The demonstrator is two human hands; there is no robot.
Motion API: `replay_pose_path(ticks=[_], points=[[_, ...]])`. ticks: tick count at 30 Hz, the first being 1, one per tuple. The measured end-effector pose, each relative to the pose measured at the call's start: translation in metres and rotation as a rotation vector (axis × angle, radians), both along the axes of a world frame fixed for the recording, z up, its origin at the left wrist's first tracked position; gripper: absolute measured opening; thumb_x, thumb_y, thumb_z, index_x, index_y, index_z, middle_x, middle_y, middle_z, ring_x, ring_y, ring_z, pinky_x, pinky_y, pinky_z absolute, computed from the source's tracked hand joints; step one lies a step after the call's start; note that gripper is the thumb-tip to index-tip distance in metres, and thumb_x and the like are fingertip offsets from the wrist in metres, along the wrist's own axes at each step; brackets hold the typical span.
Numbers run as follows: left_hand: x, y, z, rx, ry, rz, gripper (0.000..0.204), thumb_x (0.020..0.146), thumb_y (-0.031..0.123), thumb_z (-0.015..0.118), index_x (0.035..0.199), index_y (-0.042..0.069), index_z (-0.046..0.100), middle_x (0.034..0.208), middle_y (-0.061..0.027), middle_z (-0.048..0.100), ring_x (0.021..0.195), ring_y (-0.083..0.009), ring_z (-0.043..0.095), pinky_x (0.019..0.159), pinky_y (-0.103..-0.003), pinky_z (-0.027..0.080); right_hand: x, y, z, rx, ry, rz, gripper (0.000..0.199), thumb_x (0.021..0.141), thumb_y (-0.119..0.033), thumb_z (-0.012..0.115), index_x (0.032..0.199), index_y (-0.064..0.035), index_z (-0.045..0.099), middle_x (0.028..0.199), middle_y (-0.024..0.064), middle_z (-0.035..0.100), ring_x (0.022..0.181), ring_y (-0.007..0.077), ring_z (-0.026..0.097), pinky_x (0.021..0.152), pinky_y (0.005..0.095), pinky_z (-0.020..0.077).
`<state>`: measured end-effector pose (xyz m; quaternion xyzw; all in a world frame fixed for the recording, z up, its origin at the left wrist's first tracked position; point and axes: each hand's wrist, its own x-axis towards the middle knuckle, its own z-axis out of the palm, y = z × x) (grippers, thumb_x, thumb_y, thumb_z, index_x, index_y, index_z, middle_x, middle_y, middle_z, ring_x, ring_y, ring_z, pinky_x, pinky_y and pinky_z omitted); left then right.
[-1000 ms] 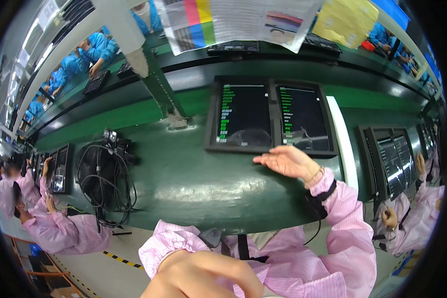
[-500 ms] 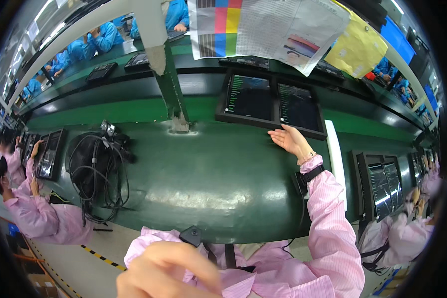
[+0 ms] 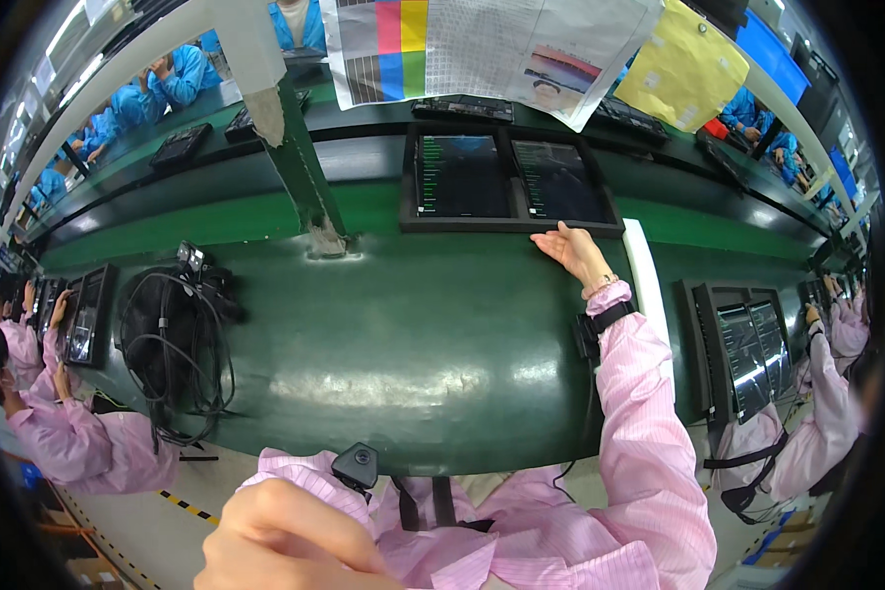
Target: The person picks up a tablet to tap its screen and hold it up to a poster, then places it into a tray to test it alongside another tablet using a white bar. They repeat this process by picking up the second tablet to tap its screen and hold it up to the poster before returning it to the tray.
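Note:
Flat on the far part of the bench lies a black tray (image 3: 511, 228) with two dark screens, the left screen (image 3: 462, 177) and the right screen (image 3: 563, 183). Both are lit with short green lines down one side. My right hand (image 3: 578, 256) is open, palm turned up, fingers stretched at the tray's near edge; whether they touch it I cannot tell. A black band with a small box (image 3: 600, 327) circles that wrist. My left hand (image 3: 290, 536), large at the lower edge, has curled fingers; anything inside them is hidden.
A black bundle with tangled cables (image 3: 172, 334) sits on the green bench (image 3: 393, 344) at left. A white strip (image 3: 647, 285) lies right of the tray. A post (image 3: 300, 177) rises behind the bench; printed sheets (image 3: 491, 54) hang above. Co-workers handle similar trays at both sides.
The tray's right end has swung away from me, so the tray lies straighter. My right hand stays by its near edge. The view has shifted slightly, and my left hand stays curled.

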<state>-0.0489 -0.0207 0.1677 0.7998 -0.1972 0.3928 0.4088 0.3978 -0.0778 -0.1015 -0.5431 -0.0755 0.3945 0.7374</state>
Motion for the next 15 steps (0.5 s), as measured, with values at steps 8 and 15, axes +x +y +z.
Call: replay_pose_path(ticks=[8, 15], points=[[-0.003, -0.03, -0.01, -0.13, -0.101, 0.16, 0.01, 0.078, 0.015, 0.056, 0.072, 0.01, 0.049, 0.065, 0.0001, 0.052, 0.057, -0.0135, 0.048, 0.063, -0.03, 0.035, 0.001, 0.009, -0.006, 0.002, 0.007, -0.041, 0.027, 0.095, -0.01, 0.036, 0.098, 0.0159, 0.042, 0.109, 0.0336, 0.053, 0.099, 0.0349, 0.059, 0.088, 0.0367, 0.0511], [0.022, -0.043, -0.003, -0.3, -0.029, 0.143, 0.011, 0.078, 0.014, 0.057, 0.073, 0.009, 0.049, 0.066, -0.0018, 0.052, 0.053, -0.0144, 0.048, 0.055, -0.028, 0.036, -0.023, -0.019, 0.02, -0.007, -0.054, 0.035, 0.032, 0.09, -0.008, 0.043, 0.114, 0.0119, 0.041, 0.107, 0.0257, 0.056, 0.097, 0.034, 0.059, 0.084, 0.0419, 0.0523]])
